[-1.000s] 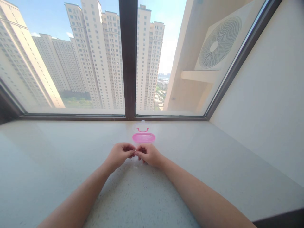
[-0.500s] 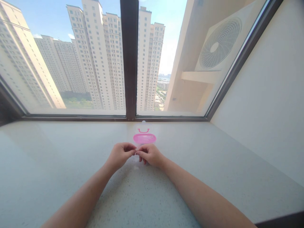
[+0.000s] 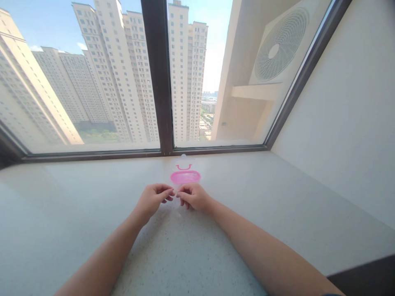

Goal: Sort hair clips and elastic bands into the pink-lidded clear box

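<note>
My left hand (image 3: 156,198) and my right hand (image 3: 194,196) face each other above the pale speckled sill, a small gap between their fingertips. Thumb and forefinger are pinched together on each hand. Whatever lies in either pinch is too small to make out. Just beyond them sits a pink-rimmed plastic box (image 3: 185,177), its clear lid with a pink handle (image 3: 184,167) raised at the back. On the sill below my fingers there is a faint, whitish small thing (image 3: 178,214), too blurred to name.
The speckled sill (image 3: 191,255) stretches to both sides and back to the dark window frame (image 3: 160,82). A white wall (image 3: 345,123) bounds the right. A dark edge (image 3: 367,273) shows at the lower right.
My fingertips, touching before, have come slightly apart, the left hand shifting left. The whole view has tilted and shifted a little. The box stays where it was on the sill.
</note>
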Tool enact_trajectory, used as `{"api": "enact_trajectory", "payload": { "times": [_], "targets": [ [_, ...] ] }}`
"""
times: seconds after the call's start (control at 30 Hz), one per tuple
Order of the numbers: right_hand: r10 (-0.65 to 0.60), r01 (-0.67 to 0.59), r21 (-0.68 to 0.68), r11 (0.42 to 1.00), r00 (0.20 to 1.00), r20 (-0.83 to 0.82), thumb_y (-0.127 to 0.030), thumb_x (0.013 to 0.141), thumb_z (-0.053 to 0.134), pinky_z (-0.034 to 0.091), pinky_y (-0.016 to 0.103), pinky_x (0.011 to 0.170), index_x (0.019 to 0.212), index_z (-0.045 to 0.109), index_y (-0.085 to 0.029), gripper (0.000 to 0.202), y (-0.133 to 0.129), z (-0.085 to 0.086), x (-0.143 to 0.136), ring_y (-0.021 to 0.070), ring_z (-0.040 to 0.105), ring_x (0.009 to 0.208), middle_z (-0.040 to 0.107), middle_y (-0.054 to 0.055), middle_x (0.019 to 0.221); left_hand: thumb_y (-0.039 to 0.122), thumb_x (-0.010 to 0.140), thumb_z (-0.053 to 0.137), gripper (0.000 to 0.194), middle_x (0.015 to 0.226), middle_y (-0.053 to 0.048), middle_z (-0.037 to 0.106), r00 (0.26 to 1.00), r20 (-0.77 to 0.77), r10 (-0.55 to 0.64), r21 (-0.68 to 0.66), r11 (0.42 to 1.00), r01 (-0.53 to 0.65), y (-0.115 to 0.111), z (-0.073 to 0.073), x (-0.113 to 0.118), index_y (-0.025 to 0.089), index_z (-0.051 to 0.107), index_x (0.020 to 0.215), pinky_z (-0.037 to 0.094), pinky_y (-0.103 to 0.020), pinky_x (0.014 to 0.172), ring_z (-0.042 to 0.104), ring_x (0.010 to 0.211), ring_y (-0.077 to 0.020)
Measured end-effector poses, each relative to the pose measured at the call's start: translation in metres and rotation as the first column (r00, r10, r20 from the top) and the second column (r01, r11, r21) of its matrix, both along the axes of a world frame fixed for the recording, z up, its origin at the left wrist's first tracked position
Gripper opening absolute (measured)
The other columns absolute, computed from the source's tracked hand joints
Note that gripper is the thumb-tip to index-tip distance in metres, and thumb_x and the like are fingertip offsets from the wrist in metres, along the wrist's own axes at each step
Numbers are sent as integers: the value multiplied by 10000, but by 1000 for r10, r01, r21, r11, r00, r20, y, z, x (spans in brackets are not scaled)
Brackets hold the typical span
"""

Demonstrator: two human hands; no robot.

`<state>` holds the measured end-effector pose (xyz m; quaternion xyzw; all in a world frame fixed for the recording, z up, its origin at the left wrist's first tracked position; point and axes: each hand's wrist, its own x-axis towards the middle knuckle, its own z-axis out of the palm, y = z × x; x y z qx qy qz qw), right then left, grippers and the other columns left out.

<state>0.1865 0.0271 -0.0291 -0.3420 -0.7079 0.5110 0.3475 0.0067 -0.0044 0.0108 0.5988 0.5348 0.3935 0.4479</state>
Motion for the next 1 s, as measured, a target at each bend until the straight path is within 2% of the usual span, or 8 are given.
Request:
{"api": "enact_trajectory", "payload": {
  "times": [0.17, 0.47, 0.73, 1.0],
  "targets": [
    [-20, 19, 13, 1000, 1000, 9, -285, 813, 536, 373, 163, 387, 779, 598, -124, 176, -1, 1, 2, 65, 499, 398, 594, -4, 589, 409, 715, 657, 324, 845, -115, 732, 999, 32, 18, -78, 997, -16, 0, -1, -1, 119, 694, 855, 484, -285, 657, 672, 757, -207],
    [-24, 23, 6, 1000, 999, 30, -251, 784, 547, 370, 168, 381, 732, 572, -130, 134, 0, -3, 3, 68, 502, 384, 593, -13, 562, 337, 639, 740, 330, 809, -106, 739, 990, 123, 65, -87, 995, -55, 2, -4, -4, 115, 706, 881, 531, -325, 726, 688, 803, -230],
    [14, -14, -4, 1000, 998, 64, -191, 766, 523, 366, 161, 391, 725, 571, -133, 86, 0, -1, 5, 68, 506, 398, 586, -17, 548, 332, 654, 738, 278, 761, -108, 733, 987, 162, -7, -135, 990, 29, 1, -7, 0, 111, 709, 821, 536, -309, 690, 686, 784, -226],
    [27, -27, 5, 1000, 999, 22, -283, 815, 529, 366, 167, 391, 753, 560, -138, 161, -1, 2, 3, 66, 499, 407, 588, -14, 589, 343, 651, 726, 247, 706, -75, 720, 996, 68, -66, -124, 989, 74, -1, -4, 2, 135, 737, 785, 508, -270, 642, 650, 672, -175]
  ]
}}
